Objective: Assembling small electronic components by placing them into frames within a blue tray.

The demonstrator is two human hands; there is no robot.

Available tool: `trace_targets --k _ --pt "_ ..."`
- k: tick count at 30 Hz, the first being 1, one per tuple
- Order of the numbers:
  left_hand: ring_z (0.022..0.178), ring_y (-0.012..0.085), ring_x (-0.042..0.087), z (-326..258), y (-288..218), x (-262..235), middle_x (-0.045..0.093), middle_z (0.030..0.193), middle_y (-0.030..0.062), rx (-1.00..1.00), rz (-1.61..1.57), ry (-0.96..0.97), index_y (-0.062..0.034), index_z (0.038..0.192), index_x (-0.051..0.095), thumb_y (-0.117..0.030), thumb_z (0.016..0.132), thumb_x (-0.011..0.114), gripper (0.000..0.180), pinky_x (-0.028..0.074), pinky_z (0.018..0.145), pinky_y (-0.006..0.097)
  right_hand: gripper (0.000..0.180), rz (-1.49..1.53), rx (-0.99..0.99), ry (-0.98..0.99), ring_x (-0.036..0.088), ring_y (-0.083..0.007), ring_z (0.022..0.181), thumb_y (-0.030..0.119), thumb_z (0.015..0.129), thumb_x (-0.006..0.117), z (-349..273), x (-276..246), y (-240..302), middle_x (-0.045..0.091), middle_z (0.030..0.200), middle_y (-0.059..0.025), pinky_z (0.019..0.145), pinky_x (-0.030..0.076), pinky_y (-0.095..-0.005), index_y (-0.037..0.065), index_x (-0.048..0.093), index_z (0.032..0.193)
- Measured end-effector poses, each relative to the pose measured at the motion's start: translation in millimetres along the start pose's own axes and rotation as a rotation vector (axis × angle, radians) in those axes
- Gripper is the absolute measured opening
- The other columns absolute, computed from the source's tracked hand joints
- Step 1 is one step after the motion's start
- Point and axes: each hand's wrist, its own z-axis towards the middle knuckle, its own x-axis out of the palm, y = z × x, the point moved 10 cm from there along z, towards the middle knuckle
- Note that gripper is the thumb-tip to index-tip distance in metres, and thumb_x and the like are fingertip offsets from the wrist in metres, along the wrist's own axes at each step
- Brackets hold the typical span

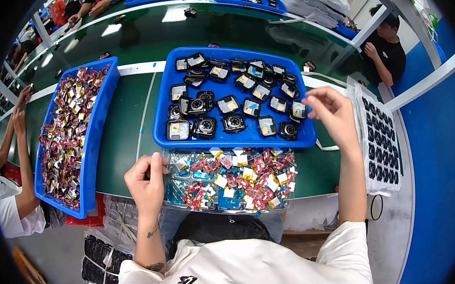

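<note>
Head view: a blue tray of black watch-like cases sits on the green desk, some showing round dark backs, others pale inner faces. At its six o'clock, close to the person's body, lies a clear tray heaped with small red, yellow and white parts. The left hand is at the clear tray's ten o'clock, fingers curled and thumb raised; whether it grips anything cannot be told. The right hand is at the blue tray's three o'clock, fingers loosely bent near the rightmost cases; any small piece between its fingertips cannot be made out. Toward nine o'clock stands a long blue bin full of similar parts; toward three o'clock, a white sheet carries rows of black pieces.
</note>
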Motion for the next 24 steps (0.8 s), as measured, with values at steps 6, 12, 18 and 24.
trace_targets --k 6,12,18,24 --pt "0.059 0.0079 0.049 -3 -25 7 0.059 0.068 0.0026 0.0 -0.004 0.131 0.0016 0.072 0.065 -0.002 0.077 0.069 0.007 0.034 0.053 0.023 0.015 -0.157 -0.591 0.181 0.062 -0.0197 0.066 0.001 0.069 0.074 -117 71 66 0.066 0.078 -0.0103 0.056 0.047 -0.0269 0.0 0.067 0.082" --pt "0.069 0.0199 0.05 -23 -85 41 0.058 0.07 0.0041 0.382 0.465 0.37 -0.0048 0.08 0.071 -0.003 0.065 0.074 0.015 0.041 0.06 0.031 0.017 -0.024 -0.522 -0.099 0.061 -0.0204 0.062 -0.004 0.065 0.074 -159 66 54 0.066 0.074 -0.0089 0.055 0.047 -0.0277 0.001 0.067 0.08" --pt "0.07 0.0201 0.052 -28 -79 46 0.06 0.072 0.0062 0.38 0.493 0.432 -0.0028 0.072 0.067 0.002 0.063 0.073 0.012 0.042 0.061 0.03 0.016 0.078 -0.479 -0.146 0.062 -0.0205 0.061 -0.004 0.065 0.073 -165 83 49 0.065 0.07 -0.0089 0.054 0.048 -0.0271 0.0 0.067 0.079" --pt "0.069 0.0075 0.051 -22 -60 37 0.062 0.081 0.0035 -0.061 -0.137 0.191 0.001 0.091 0.063 0.005 0.078 0.064 0.013 0.041 0.063 0.02 0.016 0.076 -0.533 -0.131 0.06 -0.0209 0.059 -0.004 0.065 0.074 -161 101 68 0.064 0.071 -0.0086 0.053 0.047 -0.028 0.001 0.066 0.079"
